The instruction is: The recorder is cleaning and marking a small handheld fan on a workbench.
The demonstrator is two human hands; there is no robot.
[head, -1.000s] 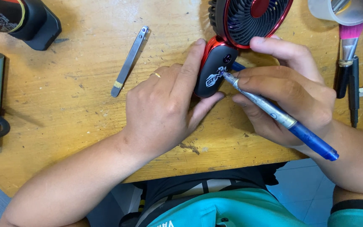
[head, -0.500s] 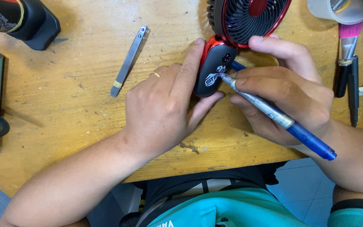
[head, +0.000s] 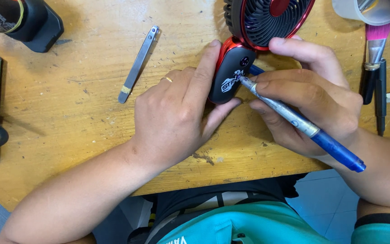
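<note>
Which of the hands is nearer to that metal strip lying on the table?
Left. The left hand rests just right of the metal strip, not touching it; the right hand is farther right, beyond the fan.

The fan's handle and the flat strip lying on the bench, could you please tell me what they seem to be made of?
Fan handle: likely plastic, matte black face with a glossy red edge that catches light. Flat strip: looks like brushed metal, grey with a dull sheen. It lies on the wooden bench, which shows worn, scratched grain.

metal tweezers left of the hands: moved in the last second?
No. The metal tweezers lie at the same angle and the same gap from the black tool at the table's far-left corner, untouched by either hand.
</note>
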